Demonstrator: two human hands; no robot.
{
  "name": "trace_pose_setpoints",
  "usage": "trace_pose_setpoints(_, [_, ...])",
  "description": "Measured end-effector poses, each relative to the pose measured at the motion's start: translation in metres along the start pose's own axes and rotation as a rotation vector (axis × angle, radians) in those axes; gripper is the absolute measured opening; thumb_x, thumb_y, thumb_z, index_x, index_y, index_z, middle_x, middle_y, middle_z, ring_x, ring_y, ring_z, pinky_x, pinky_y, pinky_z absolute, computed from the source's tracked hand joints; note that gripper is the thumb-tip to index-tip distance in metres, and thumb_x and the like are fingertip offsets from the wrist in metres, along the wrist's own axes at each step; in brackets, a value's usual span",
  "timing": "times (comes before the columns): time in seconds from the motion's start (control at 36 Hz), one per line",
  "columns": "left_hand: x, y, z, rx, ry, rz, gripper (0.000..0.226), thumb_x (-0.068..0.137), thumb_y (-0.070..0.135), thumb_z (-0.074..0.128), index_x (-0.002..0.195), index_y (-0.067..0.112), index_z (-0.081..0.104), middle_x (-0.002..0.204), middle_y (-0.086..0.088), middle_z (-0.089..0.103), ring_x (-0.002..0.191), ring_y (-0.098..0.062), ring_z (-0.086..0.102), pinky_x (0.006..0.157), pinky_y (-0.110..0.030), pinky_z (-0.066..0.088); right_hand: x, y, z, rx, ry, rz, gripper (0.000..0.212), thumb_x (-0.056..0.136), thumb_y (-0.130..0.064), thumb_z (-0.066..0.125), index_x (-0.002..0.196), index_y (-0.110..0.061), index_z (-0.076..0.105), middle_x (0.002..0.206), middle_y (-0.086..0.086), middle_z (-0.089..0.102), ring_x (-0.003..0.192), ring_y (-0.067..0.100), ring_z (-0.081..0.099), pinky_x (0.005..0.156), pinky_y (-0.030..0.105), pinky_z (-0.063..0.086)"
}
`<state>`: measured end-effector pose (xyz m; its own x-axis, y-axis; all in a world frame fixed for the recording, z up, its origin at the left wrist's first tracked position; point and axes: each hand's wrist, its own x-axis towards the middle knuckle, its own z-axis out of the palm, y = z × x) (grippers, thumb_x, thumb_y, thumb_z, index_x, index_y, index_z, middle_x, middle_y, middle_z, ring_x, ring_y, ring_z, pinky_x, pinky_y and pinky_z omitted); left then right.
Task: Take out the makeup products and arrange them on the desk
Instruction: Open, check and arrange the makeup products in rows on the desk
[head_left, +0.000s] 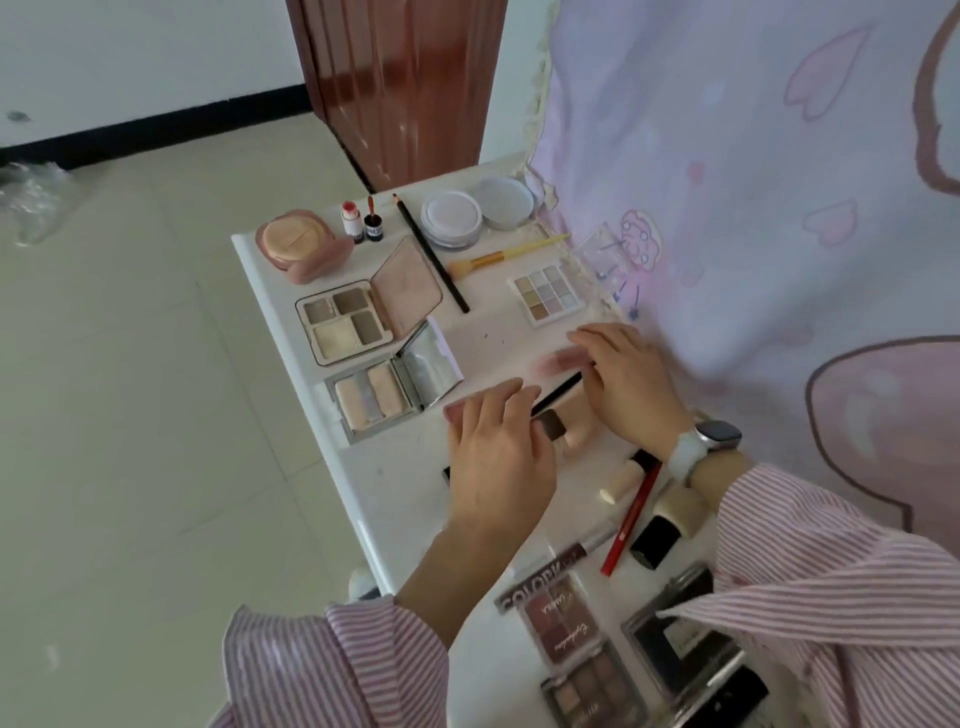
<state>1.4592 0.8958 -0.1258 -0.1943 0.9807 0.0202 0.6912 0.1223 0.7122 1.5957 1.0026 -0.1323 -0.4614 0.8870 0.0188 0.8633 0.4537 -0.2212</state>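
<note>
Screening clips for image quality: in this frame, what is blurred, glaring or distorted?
Head view: motion blur smears the pink item between the hands and softens the fingertips of the left hand and right hand; the mirrored lid of the open compact reflects bright light; wide-angle distortion bends the desk edge; lighting is soft daylight with faint shadows.

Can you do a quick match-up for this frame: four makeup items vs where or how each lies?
Items:
1. black pencil
2. red pencil
3. nine-pan palette
4. powder brush

Place or state:
A. near end of the desk, below the right wrist
B. by the curtain, just beyond the right hand
C. diagonal, right of the open pink compact
D. in front of the two round white jars

Pairs: 1-C, 2-A, 3-B, 4-D
</note>
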Motion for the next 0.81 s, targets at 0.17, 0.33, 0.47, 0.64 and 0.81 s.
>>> trace_pose_setpoints(0.17, [-0.014,-0.013,-0.009,0.003,-0.005,-0.028,0.034,0.082,0.018,0.042,0.108,0.012,0.065,0.115,-0.003,0.062,0.108,-0.026,0.056,0.083,-0.038,0.044,0.026,-0.005,0.009,-0.206,-0.258,0.090,0.034,0.090,-0.019,0.044,0.124,-0.020,0.050,0.132,0.004,0.046,0.124,0.025,0.036,0.095,0.040,0.032])
trace_pose_setpoints(0.33, [-0.018,-0.025,-0.022,-0.142,0.015,-0.021,0.032,0.089,0.018,0.039,0.109,0.009,0.063,0.109,-0.005,0.062,0.092,-0.022,0.062,0.076,-0.037,0.053,0.022,-0.001,0.014,-0.223,-0.223,0.006,0.028,0.089,-0.021,0.052,0.117,-0.017,0.051,0.125,0.004,0.048,0.119,0.024,0.038,0.092,0.038,0.030])
trace_pose_setpoints(0.47, [-0.019,-0.022,-0.030,-0.317,-0.036,-0.083,0.027,0.092,0.009,0.050,0.118,0.012,0.058,0.108,-0.001,0.063,0.079,0.004,0.054,0.074,-0.013,0.047,0.005,-0.028,-0.016,0.576,-0.022,0.231,0.007,0.084,-0.026,0.062,0.080,-0.021,0.060,0.085,-0.002,0.058,0.078,0.006,0.052,0.073,0.024,0.040])
trace_pose_setpoints(0.64, [-0.018,-0.017,-0.035,-0.462,-0.057,-0.109,0.038,0.089,0.023,0.060,0.126,0.019,0.051,0.111,0.005,0.059,0.090,0.002,0.057,0.076,-0.018,0.050,-0.027,-0.053,-0.047,1.260,-0.196,0.315,0.017,0.084,-0.009,0.057,0.078,-0.018,0.069,0.089,0.010,0.072,0.072,0.023,0.056,0.062,0.031,0.044])
trace_pose_setpoints(0.81, [-0.023,-0.020,-0.040,-0.501,-0.039,-0.019,0.034,0.086,0.024,0.064,0.118,0.015,0.058,0.092,0.013,0.062,0.081,0.006,0.058,0.069,-0.007,0.045,-0.048,-0.065,-0.046,1.249,-0.264,0.318,0.033,0.078,-0.024,0.065,0.096,0.002,0.057,0.069,0.011,0.048,0.064,0.024,0.041,0.059,0.032,0.036])
